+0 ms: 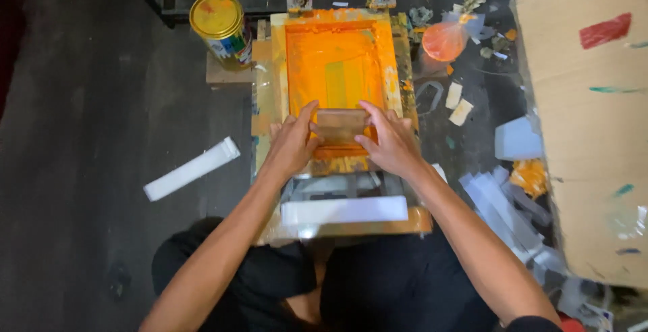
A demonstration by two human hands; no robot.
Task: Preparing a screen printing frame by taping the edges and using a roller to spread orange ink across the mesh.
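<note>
A screen-printing frame (398, 62) coated in orange ink lies flat on a small stand in front of me. Both hands grip a wooden squeegee (339, 126) at the near end of the screen. My left hand (293, 144) holds its left side and my right hand (389, 141) holds its right side, thumbs on top. A white strip (344, 210) lies across the stand just below the frame, near my lap.
A yellow-lidded paint can (219, 22) stands at the back left. A tied bag of orange ink (444, 40) lies at the back right. A white strip (192, 168) lies on the dark floor at left, several more (503, 200) at right. A large cardboard sheet (587, 116) fills the right side.
</note>
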